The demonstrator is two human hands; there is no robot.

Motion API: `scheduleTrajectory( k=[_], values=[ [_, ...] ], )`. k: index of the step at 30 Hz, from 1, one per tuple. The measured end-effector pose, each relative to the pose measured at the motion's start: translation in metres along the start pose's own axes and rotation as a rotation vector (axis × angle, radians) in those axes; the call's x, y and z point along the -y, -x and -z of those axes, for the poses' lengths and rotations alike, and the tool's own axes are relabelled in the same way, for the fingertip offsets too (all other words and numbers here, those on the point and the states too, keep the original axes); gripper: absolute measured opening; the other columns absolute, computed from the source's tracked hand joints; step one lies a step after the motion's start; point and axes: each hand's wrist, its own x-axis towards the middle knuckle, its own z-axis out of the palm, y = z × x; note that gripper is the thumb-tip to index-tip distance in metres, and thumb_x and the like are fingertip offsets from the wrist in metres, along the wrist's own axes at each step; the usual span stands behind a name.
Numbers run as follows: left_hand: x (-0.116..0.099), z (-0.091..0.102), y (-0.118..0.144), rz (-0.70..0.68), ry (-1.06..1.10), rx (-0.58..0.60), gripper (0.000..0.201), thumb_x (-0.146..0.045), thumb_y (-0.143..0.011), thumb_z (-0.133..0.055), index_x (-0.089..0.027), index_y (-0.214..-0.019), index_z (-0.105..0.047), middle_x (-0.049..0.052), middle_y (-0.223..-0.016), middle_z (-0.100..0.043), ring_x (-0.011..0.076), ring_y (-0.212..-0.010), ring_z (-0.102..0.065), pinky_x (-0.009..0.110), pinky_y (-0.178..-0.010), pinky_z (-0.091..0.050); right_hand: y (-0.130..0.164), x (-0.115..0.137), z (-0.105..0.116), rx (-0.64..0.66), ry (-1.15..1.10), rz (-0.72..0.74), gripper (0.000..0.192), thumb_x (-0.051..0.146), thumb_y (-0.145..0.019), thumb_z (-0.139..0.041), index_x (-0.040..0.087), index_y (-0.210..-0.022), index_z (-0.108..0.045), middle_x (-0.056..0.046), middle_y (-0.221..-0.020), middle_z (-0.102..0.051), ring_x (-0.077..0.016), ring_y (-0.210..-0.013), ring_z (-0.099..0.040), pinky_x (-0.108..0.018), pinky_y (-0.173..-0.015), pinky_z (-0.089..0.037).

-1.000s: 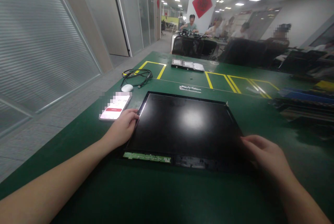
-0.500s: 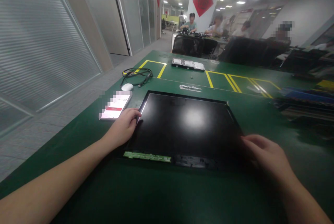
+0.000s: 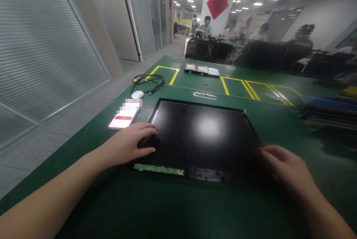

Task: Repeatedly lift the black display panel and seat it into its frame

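Pinching the screen panel (image 3: 192, 135) with our right hand (image 3: 288, 166), left hand (image 3: 129, 144) unclenched, we're apparently steadying it, next needing balanced contact.

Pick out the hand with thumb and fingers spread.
The left hand, over the left edge of the screen; the right hand pinches the right edge.

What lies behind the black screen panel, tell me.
Beyond the screen panel, whitish strips lie on the green table, with a row of three drive-like units farther back. Whatever is directly under the panel is covered and cannot be seen.
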Motion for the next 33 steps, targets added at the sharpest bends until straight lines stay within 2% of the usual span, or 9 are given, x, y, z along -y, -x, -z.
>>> scheduleTrajectory(
  k=[3,9,15,20,24,30,33],
  values=[
    [-0.005,0.003,0.002,-0.056,-0.014,0.078,0.050,-0.049,-0.080,-0.073,-0.030,-0.126,-0.068,0.009,-0.141,-0.064,0.0337,-0.123,-0.062,0.049,-0.098,-0.053,0.000,-0.001,-0.001,0.002,0.007,-0.002,0.038,0.058,-0.064,-0.068,0.025,-0.082,-0.075,-0.006,-0.075,-0.075,-0.0279,-0.067,-0.068,-0.036,-0.054,-0.049],
    [-0.007,0.004,0.003,-0.110,-0.003,0.156,0.048,-0.037,-0.079,-0.077,-0.032,-0.126,-0.069,0.007,-0.143,-0.063,0.0322,-0.123,-0.063,0.047,-0.097,-0.054,-0.002,-0.005,-0.003,0.003,0.013,-0.004,0.038,0.056,-0.063,-0.066,0.025,-0.084,-0.074,-0.007,-0.079,-0.076,-0.0271,-0.067,-0.067,-0.036,-0.054,-0.049],
    [-0.007,0.004,0.003,-0.146,-0.002,0.151,0.045,-0.036,-0.081,-0.074,-0.032,-0.125,-0.069,0.007,-0.144,-0.062,0.0317,-0.121,-0.064,0.045,-0.095,-0.056,-0.004,-0.006,-0.005,-0.017,-0.005,0.049,0.036,0.046,-0.060,-0.063,0.025,-0.087,-0.073,-0.008,-0.085,-0.076,-0.0268,-0.069,-0.068,-0.038,-0.058,-0.051],
    [-0.006,0.003,0.003,-0.155,-0.001,0.148,0.043,-0.034,-0.082,-0.073,-0.031,-0.124,-0.069,0.007,-0.143,-0.063,0.0315,-0.122,-0.064,0.045,-0.095,-0.056,-0.004,-0.005,-0.007,-0.023,-0.045,0.049,0.035,0.045,-0.060,-0.063,0.023,-0.086,-0.072,-0.009,-0.087,-0.077,-0.0273,-0.072,-0.070,-0.038,-0.061,-0.051],
    [-0.005,0.001,0.003,-0.166,0.012,0.137,0.041,-0.037,-0.082,-0.072,-0.032,-0.123,-0.070,0.006,-0.141,-0.064,0.0321,-0.120,-0.064,0.045,-0.096,-0.056,-0.006,-0.010,-0.009,-0.014,-0.066,0.081,0.031,0.039,-0.062,-0.061,0.023,-0.087,-0.071,-0.007,-0.085,-0.077,-0.0241,-0.067,-0.069,-0.036,-0.058,-0.050],
    [-0.004,0.000,0.002,-0.164,0.015,0.138,0.039,-0.039,-0.083,-0.070,-0.033,-0.122,-0.071,0.007,-0.141,-0.065,0.0322,-0.119,-0.066,0.044,-0.092,-0.058,-0.010,-0.018,-0.013,-0.041,-0.045,0.096,0.028,0.033,-0.064,-0.058,0.023,-0.086,-0.070,-0.005,-0.086,-0.076,-0.0230,-0.073,-0.069,-0.034,-0.063,-0.050],
    [-0.003,0.000,0.000,-0.163,-0.004,0.140,0.039,-0.041,-0.083,-0.070,-0.033,-0.121,-0.072,0.007,-0.140,-0.065,0.0322,-0.118,-0.066,0.044,-0.093,-0.058,-0.008,-0.018,-0.015,-0.022,-0.040,0.089,0.027,0.032,-0.068,-0.058,0.023,-0.090,-0.070,-0.005,-0.084,-0.075,-0.0219,-0.069,-0.068,-0.034,-0.061,-0.050]
  ],
)
